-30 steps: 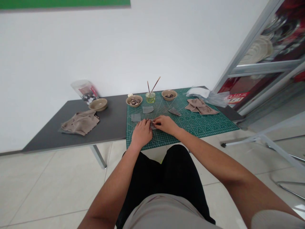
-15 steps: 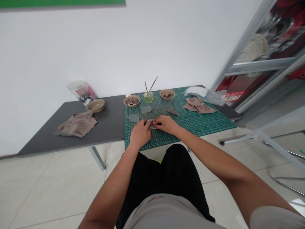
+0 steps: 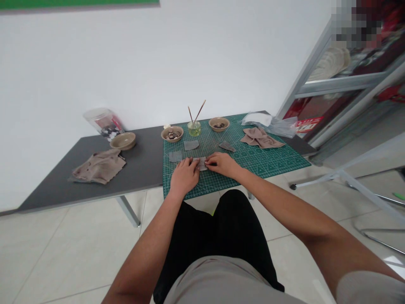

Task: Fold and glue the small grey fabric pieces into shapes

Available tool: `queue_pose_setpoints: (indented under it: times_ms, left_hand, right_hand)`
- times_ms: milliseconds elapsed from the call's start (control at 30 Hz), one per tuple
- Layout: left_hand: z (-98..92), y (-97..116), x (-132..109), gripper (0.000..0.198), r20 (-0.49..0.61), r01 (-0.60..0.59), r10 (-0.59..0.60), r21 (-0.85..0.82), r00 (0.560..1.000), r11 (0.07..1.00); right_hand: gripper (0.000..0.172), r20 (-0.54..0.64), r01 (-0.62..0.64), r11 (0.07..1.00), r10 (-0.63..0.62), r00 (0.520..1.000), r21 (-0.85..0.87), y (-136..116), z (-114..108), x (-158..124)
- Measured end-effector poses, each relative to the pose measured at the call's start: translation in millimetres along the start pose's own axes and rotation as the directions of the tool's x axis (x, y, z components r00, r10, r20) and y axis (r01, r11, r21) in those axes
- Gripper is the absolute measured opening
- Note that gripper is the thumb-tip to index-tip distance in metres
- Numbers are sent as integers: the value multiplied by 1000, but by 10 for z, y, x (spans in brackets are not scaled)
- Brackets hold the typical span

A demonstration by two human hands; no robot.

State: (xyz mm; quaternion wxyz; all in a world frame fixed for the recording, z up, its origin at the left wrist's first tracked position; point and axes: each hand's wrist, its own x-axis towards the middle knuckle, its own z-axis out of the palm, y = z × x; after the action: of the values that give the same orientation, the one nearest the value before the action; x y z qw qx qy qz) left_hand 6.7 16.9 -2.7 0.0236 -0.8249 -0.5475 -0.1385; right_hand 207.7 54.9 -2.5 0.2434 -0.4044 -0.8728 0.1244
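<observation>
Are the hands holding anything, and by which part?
The left hand touches the left end of a small grey sheet, the right hand its right end; whether either grips it cannot be told.

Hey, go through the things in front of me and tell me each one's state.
Left hand: on the gray piece
Gray piece: lying under the fingers, partly covered
Right hand: at the gray piece's right end
Green mat: spread flat
Glass jar: upright, two sticks leaning inside
Right cloth: crumpled
Clear container: tilted, partly filled
</observation>
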Motion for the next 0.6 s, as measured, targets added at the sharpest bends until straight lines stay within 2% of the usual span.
queue_pose_setpoints:
  times_ms: [133, 367, 600]
  left_hand:
    - [6, -3, -5, 41, -13, -5, 4, -5, 1000, 1000]
    - [9, -5, -1, 41, -6, -3, 3, -14, 1000, 1000]
    - [19, -9, -1, 41, -24, -1, 1, -22, 1000, 1000]
  right_hand:
    - [13, 18, 19, 999, -19, 1000, 41, -9, -9, -38]
    - [13, -1, -42, 999, 42, 999, -23, 63, 7, 230]
    - [13, -8, 35, 998, -35, 999, 46, -55, 58, -71]
